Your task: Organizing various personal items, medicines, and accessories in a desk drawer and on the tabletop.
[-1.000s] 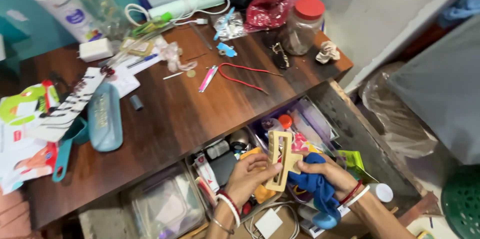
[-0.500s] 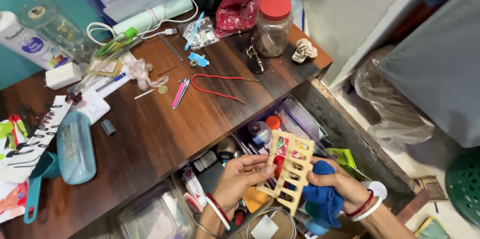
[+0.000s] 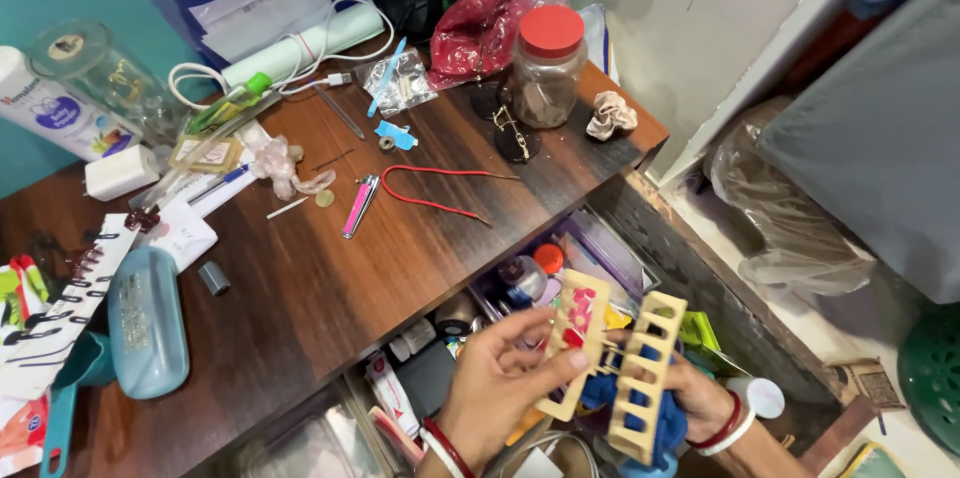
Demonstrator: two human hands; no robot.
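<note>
My left hand (image 3: 500, 378) pinches one tan wooden frame (image 3: 572, 338); my right hand (image 3: 690, 400) grips the other frame (image 3: 645, 373), both standing upright, side by side.

Right hand (image 3: 700, 400) mostly hidden behind wooden ladder pieces (image 3: 645, 376); drawer (image 3: 640, 213) contents jumbled, partly cut off at bottom edge

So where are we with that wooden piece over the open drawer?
The drawer is already open. Both hands are on the job: the left hand holds one pale slotted wooden piece, the right hand a second plus blue cloth. Neither piece is set down yet, and the desk is cluttered.
</note>
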